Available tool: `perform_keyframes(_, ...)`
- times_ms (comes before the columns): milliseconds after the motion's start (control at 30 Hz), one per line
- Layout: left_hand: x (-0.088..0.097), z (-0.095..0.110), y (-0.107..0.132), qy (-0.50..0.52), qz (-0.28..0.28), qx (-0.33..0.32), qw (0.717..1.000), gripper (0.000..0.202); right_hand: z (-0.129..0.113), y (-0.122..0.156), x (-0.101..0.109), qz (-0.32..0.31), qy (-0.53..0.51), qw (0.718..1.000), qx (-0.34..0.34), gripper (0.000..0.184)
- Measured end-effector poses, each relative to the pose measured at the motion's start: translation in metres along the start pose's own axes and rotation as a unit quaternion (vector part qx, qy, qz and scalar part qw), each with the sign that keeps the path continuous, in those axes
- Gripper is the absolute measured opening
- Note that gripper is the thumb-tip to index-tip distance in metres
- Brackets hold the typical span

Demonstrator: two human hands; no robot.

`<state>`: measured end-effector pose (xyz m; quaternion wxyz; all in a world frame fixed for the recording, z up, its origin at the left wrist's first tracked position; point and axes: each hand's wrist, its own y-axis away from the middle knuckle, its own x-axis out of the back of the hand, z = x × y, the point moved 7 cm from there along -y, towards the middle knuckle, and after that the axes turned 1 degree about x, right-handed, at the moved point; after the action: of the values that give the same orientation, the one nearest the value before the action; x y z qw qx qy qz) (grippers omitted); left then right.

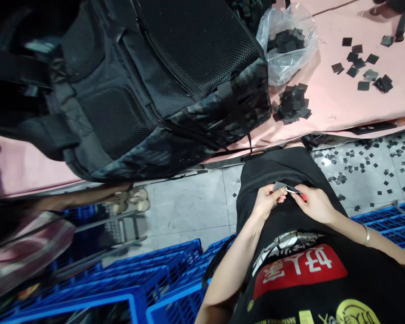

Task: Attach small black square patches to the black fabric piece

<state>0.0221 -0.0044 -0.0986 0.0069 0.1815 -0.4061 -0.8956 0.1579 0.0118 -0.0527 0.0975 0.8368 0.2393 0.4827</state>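
Observation:
Over my lap, my left hand (pixel 269 198) pinches a small dark square patch (pixel 278 185) between thumb and fingers. Just to its right, my right hand (pixel 313 203) is closed around small scissors (pixel 293 190) with red on the handle. The metal blades point left and reach the patch at my left fingertips; whether they touch it I cannot tell. On the pink-covered table ahead lies a pile of similar black squares (pixel 293 104). Behind that pile stands a clear plastic bag (pixel 283 67) with more squares inside.
A large black backpack (pixel 175 90) takes up the left of the pink table (pixel 340 105). Loose squares (pixel 357 63) lie at the right, and many more (pixel 357 168) litter the tiled floor. Blue plastic crates (pixel 175 274) stand around me. Another person's leg (pixel 81 198) shows at left.

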Motion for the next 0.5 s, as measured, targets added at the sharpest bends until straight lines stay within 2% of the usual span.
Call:
perform_keyframes(167, 0.0019, -0.0026, -0.0014, 0.009, 0.007, 0.002, 1.0, 0.027, 0.0013, -0.0001, -0.0031, -0.005, -0.065, 0.998, 0.0, 0.027)
perform_keyframes(367, 0.0006, -0.0029, -0.0014, 0.021, 0.002, 0.005, 1.0, 0.027, 0.0001, 0.0014, -0.001, 0.031, -0.021, 0.999, -0.002, 0.029)
perform_keyframes(500, 0.0007, -0.0025, -0.0005, 0.018, 0.003, -0.005, 1.0, 0.027, -0.0011, 0.0008, -0.0033, 0.01, -0.087, 0.996, 0.01, 0.029)
